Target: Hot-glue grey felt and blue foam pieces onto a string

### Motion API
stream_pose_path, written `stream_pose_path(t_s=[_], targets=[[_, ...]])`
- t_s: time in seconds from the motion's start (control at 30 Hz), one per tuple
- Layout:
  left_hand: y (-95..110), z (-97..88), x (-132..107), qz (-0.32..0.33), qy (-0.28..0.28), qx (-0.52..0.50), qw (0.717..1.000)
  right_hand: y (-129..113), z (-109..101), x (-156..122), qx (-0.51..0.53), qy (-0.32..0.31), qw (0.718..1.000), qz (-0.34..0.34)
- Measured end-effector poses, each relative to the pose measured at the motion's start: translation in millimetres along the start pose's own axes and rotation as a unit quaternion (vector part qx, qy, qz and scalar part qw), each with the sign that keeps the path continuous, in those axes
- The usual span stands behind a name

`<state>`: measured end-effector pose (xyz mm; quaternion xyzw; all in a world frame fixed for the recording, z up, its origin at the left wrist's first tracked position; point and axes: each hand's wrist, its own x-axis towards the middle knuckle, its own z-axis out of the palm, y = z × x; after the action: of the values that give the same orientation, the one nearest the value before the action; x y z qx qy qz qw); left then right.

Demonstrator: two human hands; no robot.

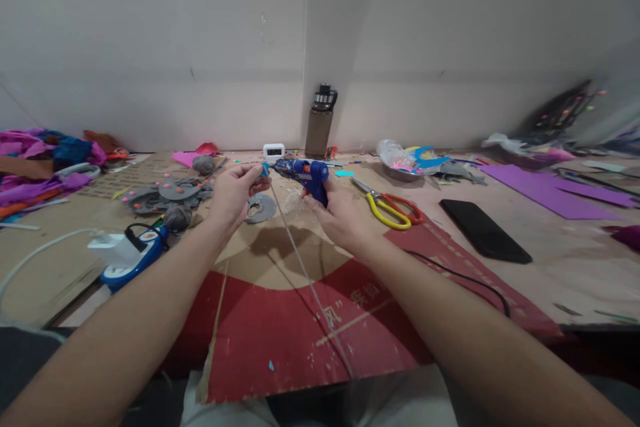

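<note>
My right hand (330, 207) is wrapped round the handle of a blue glue gun (305, 175), whose nozzle points left. Close to that nozzle, my left hand (235, 190) pinches a small blue piece (265, 170). A thin grey yarn strand (295, 247) runs from near my left fingers down toward the table's front edge. Beneath the hands lies a grey ring-shaped piece (261, 208) on the cardboard. Whether the nozzle touches the blue piece, I cannot tell.
Scissors (387, 207) with red and yellow handles and a black phone (485, 230) lie at right. A bottle (320, 121) and small clock (273, 151) stand behind. At left are a power strip (135, 260), grey felt pieces (170, 195) and colourful scraps (45, 167).
</note>
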<state>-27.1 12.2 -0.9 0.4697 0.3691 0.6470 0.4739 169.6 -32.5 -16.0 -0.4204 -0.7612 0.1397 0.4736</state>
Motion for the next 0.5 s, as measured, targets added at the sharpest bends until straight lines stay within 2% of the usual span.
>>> stream_pose_path(t_s=[0.3,0.5], targets=[[1.1,0.2,0.1,0.002,0.000,-0.003,1.000,1.8,0.8,0.3,-0.003,-0.001,1.000,-0.006],[-0.5,-0.9,0.5,0.001,0.005,0.007,1.000,-1.8,-1.2,-0.3,0.000,0.008,1.000,0.015]])
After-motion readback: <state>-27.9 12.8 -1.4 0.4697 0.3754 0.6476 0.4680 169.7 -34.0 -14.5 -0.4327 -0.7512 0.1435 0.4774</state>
